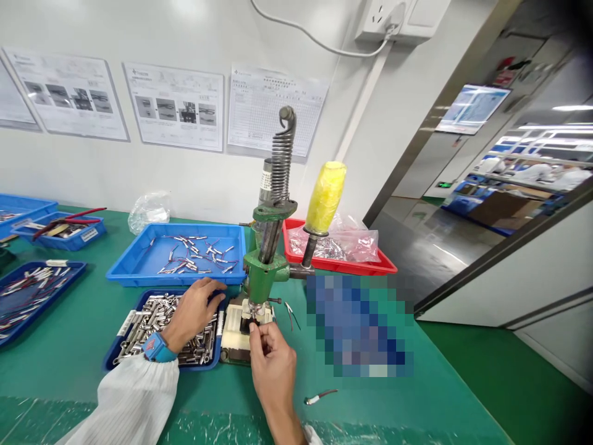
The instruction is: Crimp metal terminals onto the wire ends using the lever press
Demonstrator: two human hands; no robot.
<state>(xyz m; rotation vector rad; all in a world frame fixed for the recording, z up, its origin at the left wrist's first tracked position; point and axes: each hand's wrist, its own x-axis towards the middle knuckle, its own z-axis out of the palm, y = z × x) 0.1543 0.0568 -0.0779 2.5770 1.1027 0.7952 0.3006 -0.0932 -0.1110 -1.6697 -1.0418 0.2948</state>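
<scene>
In the head view a green hand press [266,272] with a coil spring [282,167] and a yellow-wrapped lever handle [327,194] stands upright on the bench. My right hand [274,364] is at its cream-coloured base [234,334], thumb and forefinger pinched together just below the ram. Whatever small thing they hold is hidden by the fingertips. Over a dark blue tray [111,358] of shiny metal tubular fittings [151,324] hovers my left hand [197,312]. Its fingers are apart and curve toward the press, with nothing seen in them.
Behind lies a blue tray [120,272] with small wired parts [199,253]. A red tray [382,268] holds bagged pieces. More wired parts fill a tray [9,334] at left, near a tool bin [69,241]. One wired piece [319,397] lies at front right. A pixelated area [356,327] hides something.
</scene>
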